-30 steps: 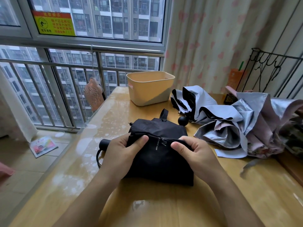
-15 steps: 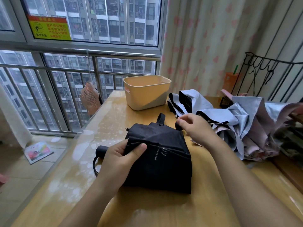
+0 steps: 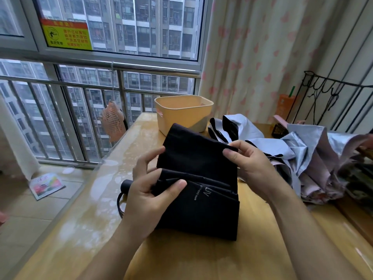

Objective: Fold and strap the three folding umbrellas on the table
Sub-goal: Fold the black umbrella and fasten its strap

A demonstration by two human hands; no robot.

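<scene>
In the head view, the black umbrella (image 3: 201, 209) was seen at the front of the worktop (image 3: 201, 263); its folds were clamped by the left hand (image 3: 147, 201), fingers (image 3: 150, 158) curled round them; its top flap was pinched by the right hand (image 3: 252, 166); a blue umbrella (image 3: 248, 130) and a pink umbrella (image 3: 323, 172) were heaped just beside it on the right.

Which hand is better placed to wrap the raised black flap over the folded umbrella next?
Probably the right. The right hand pinches the raised flap at its top corner, free to sweep it over. The left hand grips the black umbrella near its handle, thumb pinning the pleats, so it anchors.
</scene>
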